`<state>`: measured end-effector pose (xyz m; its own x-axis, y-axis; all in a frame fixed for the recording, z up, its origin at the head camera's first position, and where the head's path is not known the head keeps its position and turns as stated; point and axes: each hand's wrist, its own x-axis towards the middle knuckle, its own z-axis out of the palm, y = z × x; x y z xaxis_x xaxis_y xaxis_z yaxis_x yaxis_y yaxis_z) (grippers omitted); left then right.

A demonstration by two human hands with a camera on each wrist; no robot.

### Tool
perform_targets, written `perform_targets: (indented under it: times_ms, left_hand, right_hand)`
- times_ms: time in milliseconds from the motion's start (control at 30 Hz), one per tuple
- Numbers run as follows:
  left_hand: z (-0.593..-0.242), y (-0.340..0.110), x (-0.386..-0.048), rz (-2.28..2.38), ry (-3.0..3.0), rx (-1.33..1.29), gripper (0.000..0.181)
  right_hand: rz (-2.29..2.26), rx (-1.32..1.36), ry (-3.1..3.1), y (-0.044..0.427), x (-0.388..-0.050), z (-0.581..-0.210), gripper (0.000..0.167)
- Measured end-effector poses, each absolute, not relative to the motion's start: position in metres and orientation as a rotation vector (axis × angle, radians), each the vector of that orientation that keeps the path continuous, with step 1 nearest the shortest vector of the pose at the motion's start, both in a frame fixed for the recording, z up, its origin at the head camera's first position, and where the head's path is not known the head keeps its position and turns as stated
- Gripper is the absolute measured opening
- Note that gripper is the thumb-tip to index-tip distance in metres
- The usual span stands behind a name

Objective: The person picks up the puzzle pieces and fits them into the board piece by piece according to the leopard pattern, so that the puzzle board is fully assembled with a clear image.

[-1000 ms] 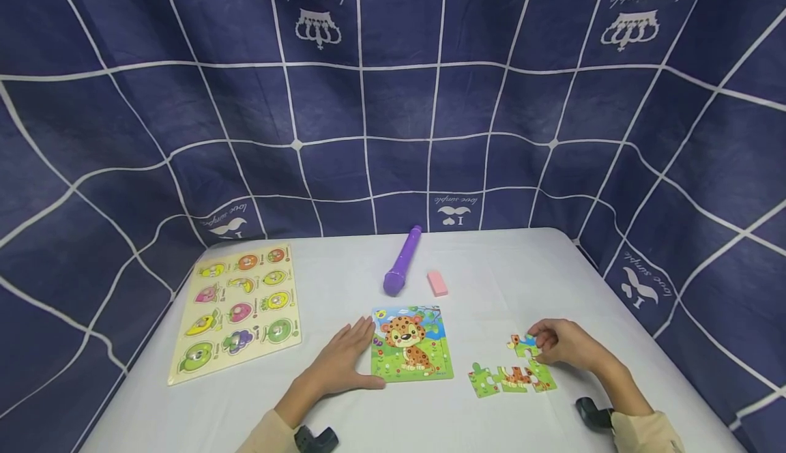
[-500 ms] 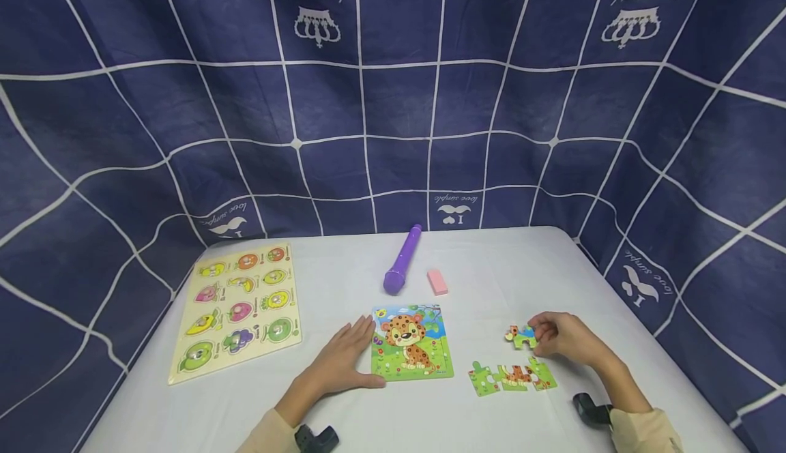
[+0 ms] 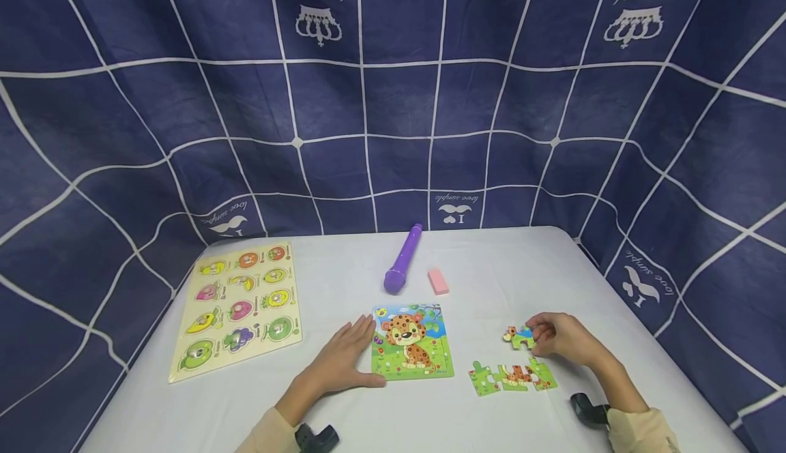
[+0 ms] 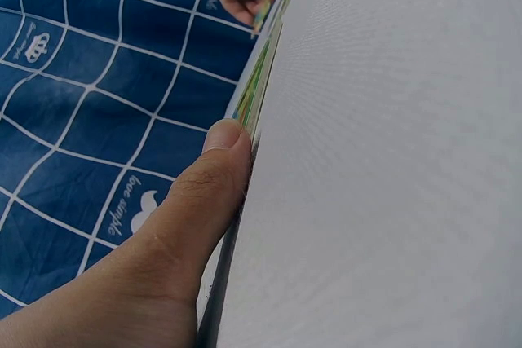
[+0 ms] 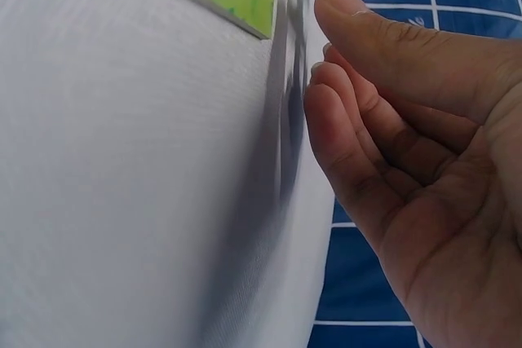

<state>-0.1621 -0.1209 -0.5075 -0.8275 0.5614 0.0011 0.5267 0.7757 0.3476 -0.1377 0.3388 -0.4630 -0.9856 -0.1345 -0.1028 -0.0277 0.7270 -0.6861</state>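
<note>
My left hand (image 3: pixel 342 359) lies flat with its fingers straight along the left side of a leopard jigsaw puzzle (image 3: pixel 411 341). Its thumb (image 4: pixel 200 193) touches the puzzle's near edge. To the right, my right hand (image 3: pixel 563 337) pinches a jigsaw piece (image 3: pixel 518 338) with blue, green and orange spotted parts; the wrist view of the left hand shows this piece raised and tilted. Just in front of that hand lie loose jigsaw pieces on the white table: a green one (image 3: pixel 485 379), a spotted one (image 3: pixel 514 377) and another green one (image 3: pixel 543 375).
A wooden fruit puzzle board (image 3: pixel 239 310) lies at the left. Behind the leopard puzzle are a purple toy microphone (image 3: pixel 402 260) and a pink eraser-like block (image 3: pixel 438 282). A blue checked cloth (image 3: pixel 393 98) encloses the back and sides of the white table (image 3: pixel 491 426).
My right hand has drawn the pinched piece slightly away from the loose row and a little left, so a gap now separates them. The left hand has stayed in place.
</note>
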Motion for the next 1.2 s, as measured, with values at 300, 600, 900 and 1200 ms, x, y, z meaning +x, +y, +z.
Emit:
perform_targets:
  times_ms: [300,600,900,1200]
  left_hand:
    - [-0.506,-0.121,-0.162,0.518,2.863,0.875,0.120]
    - [-0.506,-0.122,-0.163,0.524,2.864,0.883,0.119]
    - [-0.507,-0.122,-0.164,0.528,2.867,0.888,0.119]
    - [-0.507,-0.122,-0.163,0.518,2.852,0.892,0.119]
  right_hand:
    - [-1.086,-0.112,2.795,0.333,-0.135,-0.460,0.050]
    - [-1.099,-0.138,2.800,0.320,-0.143,-0.464,0.047]
    - [-1.098,-0.213,2.810,0.285,-0.152,-0.459,0.042]
    - [-1.080,-0.300,2.823,0.255,-0.162,-0.456,0.043]
